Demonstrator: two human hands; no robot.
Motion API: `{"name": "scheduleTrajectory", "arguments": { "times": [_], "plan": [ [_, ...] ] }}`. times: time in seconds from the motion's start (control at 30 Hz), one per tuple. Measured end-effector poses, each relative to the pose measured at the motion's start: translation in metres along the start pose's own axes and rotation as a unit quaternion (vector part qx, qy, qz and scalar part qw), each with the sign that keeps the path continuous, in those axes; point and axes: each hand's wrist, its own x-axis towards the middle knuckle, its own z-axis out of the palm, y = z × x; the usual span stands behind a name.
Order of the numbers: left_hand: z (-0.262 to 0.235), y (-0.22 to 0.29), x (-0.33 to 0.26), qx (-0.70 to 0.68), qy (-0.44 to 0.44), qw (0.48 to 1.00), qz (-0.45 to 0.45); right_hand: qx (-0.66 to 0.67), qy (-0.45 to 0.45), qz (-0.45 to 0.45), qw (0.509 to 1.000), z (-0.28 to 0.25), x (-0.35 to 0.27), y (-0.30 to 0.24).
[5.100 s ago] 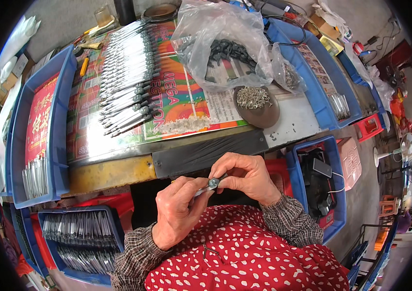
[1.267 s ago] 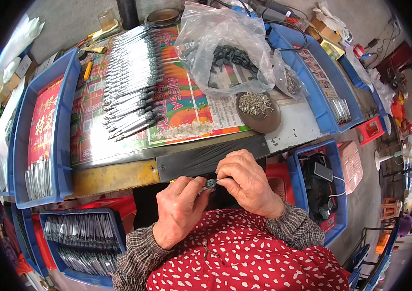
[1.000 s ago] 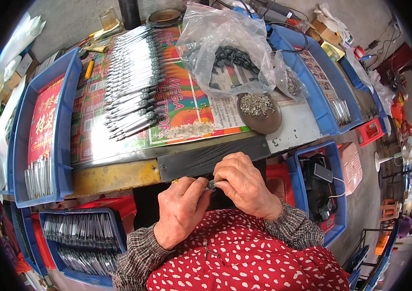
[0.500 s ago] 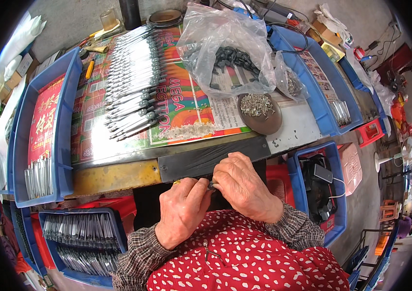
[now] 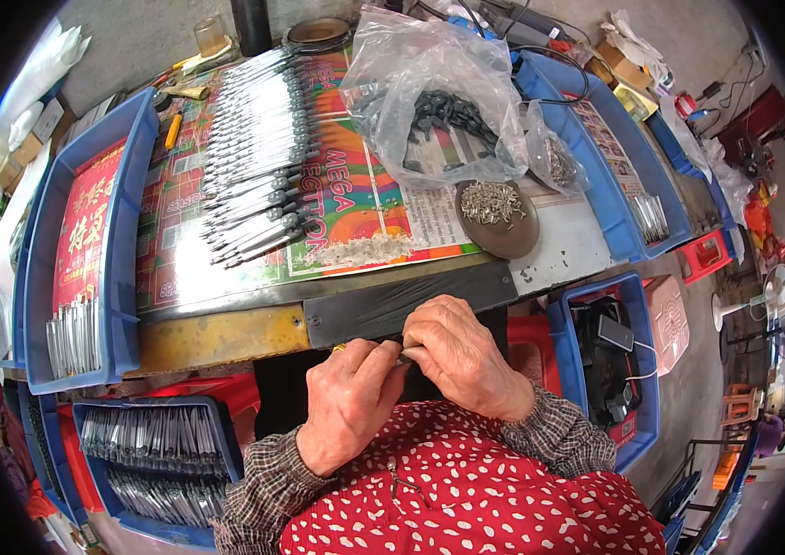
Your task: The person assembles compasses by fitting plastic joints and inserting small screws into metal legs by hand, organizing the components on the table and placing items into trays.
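Observation:
Just in front of the bench's near edge, my left hand [image 5: 346, 402] and my right hand [image 5: 462, 361] meet at the fingertips. Both are closed in a pinch around something small, mostly covered by the fingers, so its kind cannot be made out. Beyond them on the bench lies a long row of slim silver pieces with black ends [image 5: 258, 148]. To its right, a clear plastic bag [image 5: 494, 88] gapes around loose black parts [image 5: 452, 113]. A round brown dish [image 5: 513, 242] carries a heap of small metal pins [image 5: 492, 201].
Blue trays flank the bench, one at left [image 5: 124, 277] and one at right [image 5: 619, 231]. Below left, a blue crate [image 5: 156, 532] contains rows of slim pieces. White bits [image 5: 364, 248] are scattered near the bench's black edge strip [image 5: 411, 301]. A yellow-handled tool [image 5: 173, 131] lies far left.
My right hand has shifted slightly down and left, its knuckles lower. The dark bit that showed between the fingertips is now more covered. My left hand stays almost in place.

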Motion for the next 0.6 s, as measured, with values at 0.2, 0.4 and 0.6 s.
{"name": "scheduleTrajectory", "arguments": {
  "times": [0.2,0.4,0.6],
  "plan": [
    [-0.001,-0.001,0.0,0.001,0.007,1.0,0.011,-0.029,0.001,-0.048,0.998,-0.002,0.001,-0.001],
    [-0.002,-0.001,0.0,0.004,0.016,1.0,0.018,-0.093,0.019,-0.085,0.992,0.001,-0.006,-0.003],
    [-0.003,-0.001,0.001,0.006,0.019,0.999,0.025,-0.059,0.024,-0.065,0.996,-0.001,-0.009,-0.003]
  ]
}}
